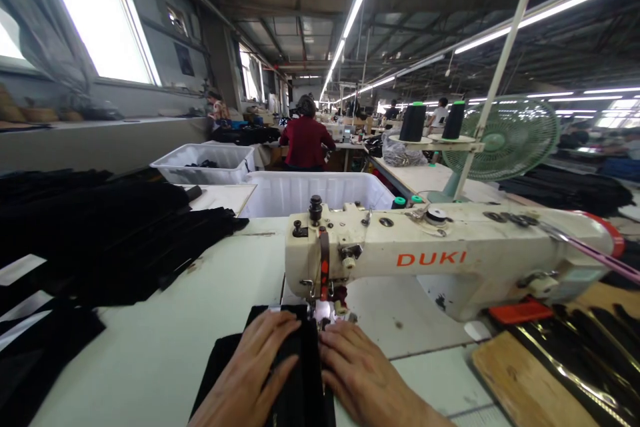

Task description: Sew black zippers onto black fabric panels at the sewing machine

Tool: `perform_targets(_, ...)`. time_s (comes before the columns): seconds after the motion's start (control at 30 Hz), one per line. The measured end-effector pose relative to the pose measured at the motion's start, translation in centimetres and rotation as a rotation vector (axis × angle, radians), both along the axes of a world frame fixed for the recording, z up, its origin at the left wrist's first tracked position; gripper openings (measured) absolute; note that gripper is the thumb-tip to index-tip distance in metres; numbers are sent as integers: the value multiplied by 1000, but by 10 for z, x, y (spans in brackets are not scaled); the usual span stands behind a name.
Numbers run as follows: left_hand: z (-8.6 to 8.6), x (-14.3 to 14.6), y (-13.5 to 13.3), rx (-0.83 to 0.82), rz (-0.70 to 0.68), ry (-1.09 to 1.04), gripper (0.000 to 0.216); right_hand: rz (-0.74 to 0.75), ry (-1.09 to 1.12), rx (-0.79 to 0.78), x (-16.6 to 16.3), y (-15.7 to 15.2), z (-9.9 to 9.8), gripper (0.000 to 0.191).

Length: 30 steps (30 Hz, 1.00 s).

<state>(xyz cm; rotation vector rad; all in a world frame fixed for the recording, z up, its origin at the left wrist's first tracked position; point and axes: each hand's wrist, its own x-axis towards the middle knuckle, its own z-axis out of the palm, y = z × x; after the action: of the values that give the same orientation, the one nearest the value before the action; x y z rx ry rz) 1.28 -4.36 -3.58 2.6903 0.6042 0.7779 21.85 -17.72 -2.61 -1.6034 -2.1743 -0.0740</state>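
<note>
The needle is hidden behind the sewing machine [450,257] head, and my wrists are cut off below. My left hand [255,373] and right hand [357,373] lie flat, fingers spread, pressing the black fabric [305,380] under the presser foot. Black cloth piles [100,233] crowd my left; a white bin [320,192] stands behind.

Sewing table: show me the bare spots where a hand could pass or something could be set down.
Bare tabletop lies between the black fabric pile and the left hand. A smaller patch sits under the sewing machine arm. Crowded: the needle area, where both hands press the black fabric piece, right hand.
</note>
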Motion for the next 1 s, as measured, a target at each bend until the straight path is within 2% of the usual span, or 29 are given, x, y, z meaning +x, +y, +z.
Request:
perform_targets(0.1,-3,-6,-22,220,-90,54,63,10,-28,63,0,0,-3,31)
perform_targets(0.2,4,-3,-29,339,-51,140,77,20,-68,113,1,-1,-4,32)
perform_targets(0.33,13,1,-21,478,-74,231,75,40,-111,190,2,-1,-6,30)
perform_targets(0.5,8,2,-17,602,-80,264,72,24,-139,260,1,3,-15,28)
perform_targets(0.7,6,2,-18,616,-85,251,66,-12,-79,369,-1,7,-28,25)
perform_targets(1.0,17,6,-19,454,-65,316,67,0,-81,342,0,8,-30,25)
